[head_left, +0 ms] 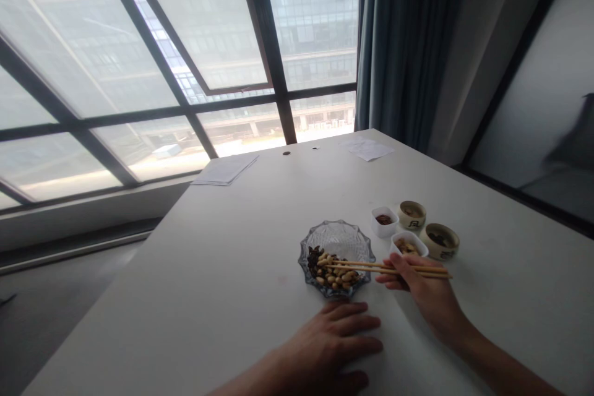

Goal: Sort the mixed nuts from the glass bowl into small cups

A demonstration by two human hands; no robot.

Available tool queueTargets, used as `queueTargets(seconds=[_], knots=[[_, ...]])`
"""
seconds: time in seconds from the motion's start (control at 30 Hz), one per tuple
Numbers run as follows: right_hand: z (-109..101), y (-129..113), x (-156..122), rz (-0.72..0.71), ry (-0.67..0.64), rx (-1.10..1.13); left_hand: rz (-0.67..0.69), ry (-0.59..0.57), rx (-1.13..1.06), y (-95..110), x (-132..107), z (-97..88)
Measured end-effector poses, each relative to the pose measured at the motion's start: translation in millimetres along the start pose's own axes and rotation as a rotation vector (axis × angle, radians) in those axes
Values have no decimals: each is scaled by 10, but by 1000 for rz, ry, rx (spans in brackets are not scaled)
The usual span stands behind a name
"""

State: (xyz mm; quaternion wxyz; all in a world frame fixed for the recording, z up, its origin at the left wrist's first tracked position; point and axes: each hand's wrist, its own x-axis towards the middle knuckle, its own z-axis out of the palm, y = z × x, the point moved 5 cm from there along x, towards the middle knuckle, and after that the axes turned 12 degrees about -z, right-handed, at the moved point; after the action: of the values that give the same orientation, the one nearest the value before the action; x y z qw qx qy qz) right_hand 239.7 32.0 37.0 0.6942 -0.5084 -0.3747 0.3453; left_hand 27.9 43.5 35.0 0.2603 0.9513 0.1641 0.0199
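Note:
My right hand (420, 288) grips a pair of wooden chopsticks (378, 267), whose tips reach into a clear glass bowl (342, 232) with a scalloped rim. Pale nuts in shells, which look like pistachios (341, 277), fill the near part of the bowl. Dark star-shaped pieces like star anise (314, 255) lie at its left side. Whether the tips pinch a nut is too small to tell. Below the bowl's near rim, my left hand (336, 337) rests on the table with its fingers spread, holding nothing.
Right of the bowl stand two small white dishes, one with dark red pieces (383, 219) and one with yellowish-brown pieces (407, 246). Beside them are two beige cups (412, 215) with dark characters. Papers (226, 169) lie along the far edge of the white table (223, 247), near the windows.

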Motion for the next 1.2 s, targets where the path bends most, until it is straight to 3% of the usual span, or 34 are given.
queueTargets(seconds=[0.33, 0.57, 0.87, 1.2], knots=[[-11, 19, 4, 8, 22, 31, 8, -5, 10, 13, -3, -13], [2, -165, 37, -202, -22, -119, -1, 4, 1, 1, 3, 5], [207, 170, 142, -206, -117, -136, -11, 29, 3, 1, 14, 6], [40, 69, 107, -310, -127, -280, -1, 29, -20, -2, -4, 2]])
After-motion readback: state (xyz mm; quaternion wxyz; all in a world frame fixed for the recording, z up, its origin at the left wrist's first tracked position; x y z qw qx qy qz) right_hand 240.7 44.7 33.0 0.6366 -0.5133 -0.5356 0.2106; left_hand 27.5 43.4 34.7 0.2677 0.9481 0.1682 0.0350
